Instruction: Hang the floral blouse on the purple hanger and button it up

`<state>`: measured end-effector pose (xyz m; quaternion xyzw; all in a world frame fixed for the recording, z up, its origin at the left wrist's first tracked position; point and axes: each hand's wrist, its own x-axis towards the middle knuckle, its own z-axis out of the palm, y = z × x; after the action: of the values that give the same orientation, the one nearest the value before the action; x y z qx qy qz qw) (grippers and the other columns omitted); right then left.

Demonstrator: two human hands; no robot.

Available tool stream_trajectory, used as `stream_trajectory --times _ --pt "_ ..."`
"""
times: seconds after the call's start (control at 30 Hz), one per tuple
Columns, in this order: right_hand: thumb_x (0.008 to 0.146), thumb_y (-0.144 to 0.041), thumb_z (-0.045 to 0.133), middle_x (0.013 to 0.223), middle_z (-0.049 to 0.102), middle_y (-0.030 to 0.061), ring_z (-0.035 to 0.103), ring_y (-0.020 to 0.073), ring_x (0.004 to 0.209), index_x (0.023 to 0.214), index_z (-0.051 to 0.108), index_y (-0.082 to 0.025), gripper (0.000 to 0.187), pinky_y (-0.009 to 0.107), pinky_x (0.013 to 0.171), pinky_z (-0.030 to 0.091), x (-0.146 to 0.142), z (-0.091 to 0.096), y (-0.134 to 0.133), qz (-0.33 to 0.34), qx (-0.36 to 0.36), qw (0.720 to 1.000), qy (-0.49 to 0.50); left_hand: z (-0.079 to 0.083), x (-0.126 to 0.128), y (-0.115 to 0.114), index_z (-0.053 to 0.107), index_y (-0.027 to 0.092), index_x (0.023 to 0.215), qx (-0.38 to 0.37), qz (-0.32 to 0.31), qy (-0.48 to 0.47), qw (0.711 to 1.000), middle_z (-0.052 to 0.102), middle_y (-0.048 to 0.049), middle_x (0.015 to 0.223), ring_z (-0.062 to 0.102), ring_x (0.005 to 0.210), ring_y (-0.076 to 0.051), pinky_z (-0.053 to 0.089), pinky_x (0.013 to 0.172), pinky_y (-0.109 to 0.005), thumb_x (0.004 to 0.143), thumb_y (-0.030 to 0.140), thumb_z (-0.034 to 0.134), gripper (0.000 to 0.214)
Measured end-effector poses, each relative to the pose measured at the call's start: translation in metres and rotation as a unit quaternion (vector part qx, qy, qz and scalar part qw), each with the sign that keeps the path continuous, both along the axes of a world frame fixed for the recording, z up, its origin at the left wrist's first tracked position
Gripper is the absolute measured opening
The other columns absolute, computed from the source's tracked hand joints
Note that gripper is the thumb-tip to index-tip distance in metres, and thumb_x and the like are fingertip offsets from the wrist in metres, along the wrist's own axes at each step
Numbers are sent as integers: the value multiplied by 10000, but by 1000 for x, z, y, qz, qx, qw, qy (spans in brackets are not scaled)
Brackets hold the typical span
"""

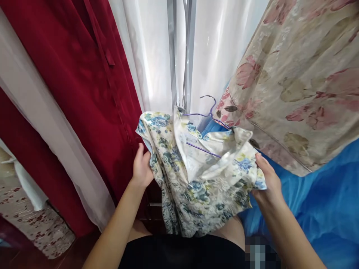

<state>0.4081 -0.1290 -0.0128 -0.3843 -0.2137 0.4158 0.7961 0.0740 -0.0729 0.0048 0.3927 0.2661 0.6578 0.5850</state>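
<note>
A floral collared shirt (200, 192), cream with blue and yellow flowers, hangs on a thin purple wire hanger (211, 112) in front of my body. The hanger's hook sticks up bare above the open collar, and its lower bar shows inside the neckline. My left hand (143, 166) holds the sleeve at the left side, thumb up, with its other fingers partly hidden behind the cloth. On the other side, my right hand (269, 179) grips the opposite sleeve, thumb on top and fingers underneath.
Red curtains (92, 93) and sheer white curtains (151, 48) hang ahead and to the left. At the right, a beige cloth with pink flowers (303, 97) hangs over bright blue fabric (316, 209). Another flowered cloth (33, 220) is at the lower left.
</note>
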Motion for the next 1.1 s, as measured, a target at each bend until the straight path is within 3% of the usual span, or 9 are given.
stream_trajectory --times 0.2,0.4,0.5,0.63,0.7,0.73,0.8,0.9,1.1 --pt "600 -397 924 807 780 54 776 296 857 902 741 -187 411 359 733 655 -22 26 18 94 30 994 -49 -40 -26 -10 750 181 1076 -49 168 14 984 781 -75 1116 687 1185 -293 532 1044 -372 639 491 913 560" --pt "623 -455 904 834 778 87 758 324 880 934 746 -183 443 394 731 636 -9 19 5 108 17 989 -96 -94 -37 -47 764 133 1030 -100 170 136 971 791 -98 1043 727 1022 -260 562 929 -331 628 478 924 554" --pt "723 -502 836 957 762 76 721 291 962 1018 722 -186 447 370 770 603 -18 -10 -5 0 8 987 -160 -124 -25 -64 753 141 1098 -100 170 147 969 785 -104 1093 717 1061 -278 570 904 -328 730 519 849 536" --pt "814 -414 769 1078 652 26 640 180 912 1106 613 -233 377 288 772 527 -46 -85 -30 -347 13 922 -174 -150 -10 -79 740 153 1168 -93 180 193 960 759 -117 1199 674 1190 -324 539 1001 -381 833 524 762 500" --pt "821 -381 768 964 601 -12 585 157 790 1020 597 -250 293 274 724 496 -62 -120 -46 -361 -22 917 -171 -152 -8 -85 756 156 1146 -84 176 232 953 764 -118 1187 664 1211 -338 523 1036 -398 827 524 770 488" --pt "854 -403 737 867 578 -23 554 155 726 947 605 -242 228 276 701 480 -71 -133 -52 -297 -41 937 -179 -151 -8 -87 763 159 1136 -82 172 247 950 765 -117 1186 663 1213 -342 523 1040 -401 820 527 776 485" --pt "930 -475 645 751 560 -15 523 172 666 859 623 -224 262 295 648 449 -90 -144 -58 -49 -57 971 -228 -145 -6 -92 766 169 1143 -87 168 260 947 760 -117 1207 662 1217 -345 535 1026 -400 815 541 776 496" --pt "989 -531 562 725 583 -3 515 181 651 915 622 -216 330 307 635 417 -120 -137 -49 237 -49 934 -262 -139 -3 -98 751 176 1192 -104 165 252 948 755 -116 1220 660 1222 -345 554 994 -391 826 563 761 533" --pt "967 -607 556 553 494 -68 414 142 512 853 469 -245 389 273 544 323 -157 -130 -20 309 -24 931 -191 -143 -6 -104 745 187 1218 -114 170 236 950 754 -100 1231 663 1221 -323 527 1034 -374 834 542 770 525"
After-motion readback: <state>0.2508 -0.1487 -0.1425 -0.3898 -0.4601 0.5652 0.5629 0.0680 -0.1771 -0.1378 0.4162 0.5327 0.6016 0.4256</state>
